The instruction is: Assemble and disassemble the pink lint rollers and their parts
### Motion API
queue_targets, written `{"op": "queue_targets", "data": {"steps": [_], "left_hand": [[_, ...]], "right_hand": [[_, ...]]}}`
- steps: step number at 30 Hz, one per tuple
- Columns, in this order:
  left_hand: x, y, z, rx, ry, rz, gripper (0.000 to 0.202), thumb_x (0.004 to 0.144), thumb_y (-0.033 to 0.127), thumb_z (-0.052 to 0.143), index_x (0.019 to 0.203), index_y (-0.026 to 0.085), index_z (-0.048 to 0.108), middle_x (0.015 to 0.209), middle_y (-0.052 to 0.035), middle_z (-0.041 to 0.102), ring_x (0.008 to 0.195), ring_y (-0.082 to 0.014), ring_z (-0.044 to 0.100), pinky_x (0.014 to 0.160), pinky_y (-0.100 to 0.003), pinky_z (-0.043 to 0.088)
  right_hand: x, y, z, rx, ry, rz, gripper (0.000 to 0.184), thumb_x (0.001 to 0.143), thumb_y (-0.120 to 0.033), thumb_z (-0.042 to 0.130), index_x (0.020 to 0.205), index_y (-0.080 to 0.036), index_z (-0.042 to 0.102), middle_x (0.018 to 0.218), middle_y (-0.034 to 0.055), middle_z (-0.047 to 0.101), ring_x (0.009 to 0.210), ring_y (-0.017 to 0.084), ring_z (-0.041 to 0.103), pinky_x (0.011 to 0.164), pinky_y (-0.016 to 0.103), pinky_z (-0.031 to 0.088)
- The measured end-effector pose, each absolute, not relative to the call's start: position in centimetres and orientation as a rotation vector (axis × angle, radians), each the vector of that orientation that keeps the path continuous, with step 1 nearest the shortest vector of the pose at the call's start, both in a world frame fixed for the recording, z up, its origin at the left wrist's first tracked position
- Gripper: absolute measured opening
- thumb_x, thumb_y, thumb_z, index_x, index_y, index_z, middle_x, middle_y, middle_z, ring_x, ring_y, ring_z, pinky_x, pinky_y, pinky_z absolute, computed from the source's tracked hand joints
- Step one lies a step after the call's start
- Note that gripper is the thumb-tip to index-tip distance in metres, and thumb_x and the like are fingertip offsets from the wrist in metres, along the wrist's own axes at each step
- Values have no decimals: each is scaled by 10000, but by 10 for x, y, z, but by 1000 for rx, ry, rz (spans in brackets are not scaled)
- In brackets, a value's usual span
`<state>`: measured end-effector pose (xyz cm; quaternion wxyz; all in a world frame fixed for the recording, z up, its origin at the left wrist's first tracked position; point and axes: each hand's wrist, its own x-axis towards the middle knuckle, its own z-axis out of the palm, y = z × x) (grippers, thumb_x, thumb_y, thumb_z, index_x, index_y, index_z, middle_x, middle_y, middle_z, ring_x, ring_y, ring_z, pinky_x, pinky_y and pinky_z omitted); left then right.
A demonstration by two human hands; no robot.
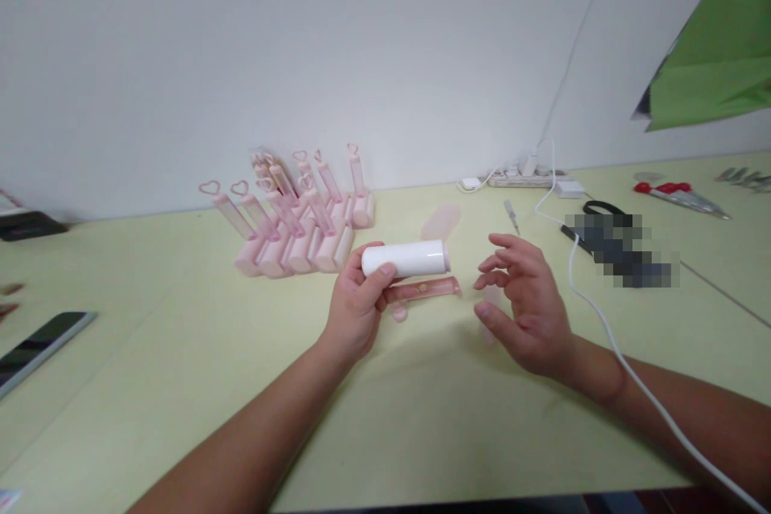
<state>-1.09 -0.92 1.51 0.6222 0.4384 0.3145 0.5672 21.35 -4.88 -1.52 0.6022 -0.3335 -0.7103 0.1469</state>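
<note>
My left hand (356, 307) is closed round a white cylinder (406, 259) and holds it sideways above the pale yellow table (181, 353). A translucent pink handle piece (423, 289) lies just under the cylinder, by the fingers of that hand. My right hand (525, 307) hovers a little to the right of the cylinder with its fingers loosely spread and nothing in them. A pale pink flat piece (441, 221) lies on the table behind the cylinder.
A cluster of pink heart-topped rollers (298, 213) stands at the back centre. A phone (36, 345) lies at the left. A white cable (602, 321) runs across my right forearm to a power strip (530, 175). Scissors (680, 194) and a green sheet (716, 72) are at the right.
</note>
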Motion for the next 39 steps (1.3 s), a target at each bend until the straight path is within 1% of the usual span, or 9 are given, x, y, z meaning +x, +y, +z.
{"op": "queue_targets", "data": {"steps": [6,13,16,18,22,27,30,37,39], "left_hand": [[-12,-6,16,1003,694,1298,523,771,346,771,1190,204,493,956,-10,615,772,-154,679,689,-353,639],[-13,-8,19,1000,682,1293,588,749,341,797,1231,206,488,944,-13,633,830,-197,709,709,-354,643],[-11,-8,18,996,692,1303,589,753,355,794,1228,199,482,960,-27,645,814,-196,710,668,-332,640],[-10,-9,17,1004,699,1279,589,765,370,784,1235,194,476,977,-41,653,802,-202,715,632,-314,632],[-9,-13,20,1011,708,1231,629,768,367,783,1270,179,454,1030,-75,661,821,-228,726,643,-322,632],[-10,-14,25,1006,678,1276,617,761,325,791,1269,185,471,991,-40,660,805,-195,717,690,-344,642],[-10,-12,23,994,686,1323,556,774,336,781,1230,198,495,965,-28,670,800,-189,720,679,-325,637],[-9,-12,24,970,707,1286,414,805,389,750,1071,144,549,1009,-87,701,850,-218,726,705,-335,630],[-9,-14,26,968,707,1278,396,809,371,748,1067,141,555,989,-82,701,826,-199,721,688,-307,627]], "right_hand": [[214,-55,-6,-636,-2047,587,717,871,-237,644,1503,-252,306,1305,128,557,1002,223,612,849,401,567],[213,-55,-14,-653,-1818,449,652,847,-143,618,1446,-303,415,1464,122,410,1022,232,605,806,420,582],[212,-55,-15,-674,-1746,450,737,856,-172,611,1506,-332,302,1592,111,239,1139,262,569,802,422,587],[212,-55,-12,-684,-1862,499,795,861,-196,616,1543,-313,224,1625,127,181,1077,240,603,808,409,586],[216,-55,-5,-701,-2082,534,805,880,-207,596,1566,-279,180,1608,160,257,845,165,645,823,387,578],[216,-55,-7,-626,-2046,425,803,862,-168,601,1553,-312,218,1643,114,148,1073,233,621,848,406,578],[214,-55,-10,-672,-1904,348,790,849,-151,608,1532,-342,260,1637,86,147,1124,252,591,831,419,587],[215,-57,-5,-610,-2129,596,820,861,-152,594,1560,-292,189,1632,151,182,862,163,647,841,400,572],[217,-57,-3,-585,-2151,626,806,867,-164,587,1560,-278,191,1618,160,227,872,163,655,846,388,567]]}}
